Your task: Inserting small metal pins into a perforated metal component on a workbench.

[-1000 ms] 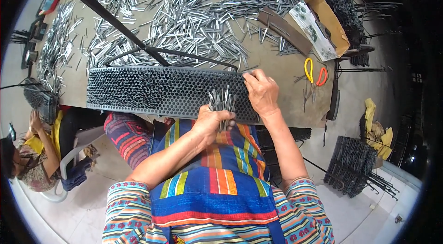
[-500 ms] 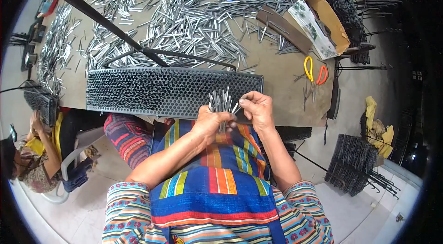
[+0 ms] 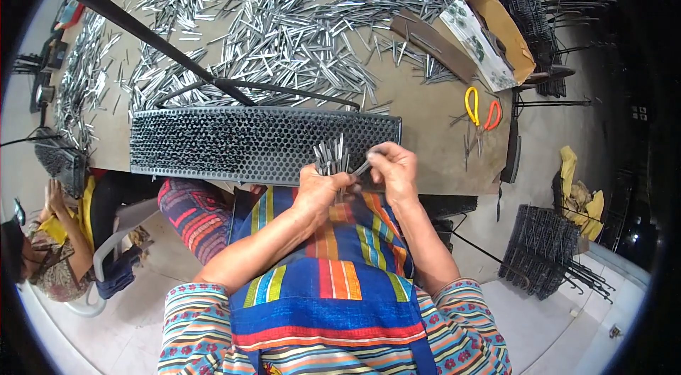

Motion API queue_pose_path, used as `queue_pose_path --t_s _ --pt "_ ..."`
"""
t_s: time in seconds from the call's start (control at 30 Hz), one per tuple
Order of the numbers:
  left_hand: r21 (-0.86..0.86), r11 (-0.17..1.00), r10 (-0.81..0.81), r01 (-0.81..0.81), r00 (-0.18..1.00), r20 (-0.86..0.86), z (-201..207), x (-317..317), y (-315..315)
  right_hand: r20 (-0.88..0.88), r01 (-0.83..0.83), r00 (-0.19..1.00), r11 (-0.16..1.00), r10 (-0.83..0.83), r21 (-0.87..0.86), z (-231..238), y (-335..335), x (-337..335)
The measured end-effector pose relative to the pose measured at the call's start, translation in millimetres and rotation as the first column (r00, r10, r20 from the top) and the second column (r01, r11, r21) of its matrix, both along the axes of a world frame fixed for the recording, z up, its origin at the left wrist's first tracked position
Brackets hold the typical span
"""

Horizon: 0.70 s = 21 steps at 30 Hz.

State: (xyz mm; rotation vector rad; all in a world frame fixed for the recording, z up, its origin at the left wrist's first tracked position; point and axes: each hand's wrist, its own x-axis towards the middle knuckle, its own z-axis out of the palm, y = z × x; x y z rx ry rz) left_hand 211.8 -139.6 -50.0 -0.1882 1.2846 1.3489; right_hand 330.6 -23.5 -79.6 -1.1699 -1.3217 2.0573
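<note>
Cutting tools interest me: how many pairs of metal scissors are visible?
1: the scissors with yellow and orange-red handles lie on the brownish table, right of the person's bare right hand. Others may hide beneath the scattered thin grey strips.

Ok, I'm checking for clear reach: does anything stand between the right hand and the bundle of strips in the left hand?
Nothing visible blocks it. The right hand is close beside the bundle of strips in the left hand; only the thin strip the right pinches lies in the gap. The perforated panel shows behind.

No readable text or signs
</note>
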Motion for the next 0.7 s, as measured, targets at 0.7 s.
queue_pose_path --t_s 0.7 --pt "-0.038 0.995 -0.093 0.094 0.995 0.021 8.6 -4.4 0.5 0.121 -0.063 0.988 0.47 -0.094 0.88 11.0 60.1 -16.2"
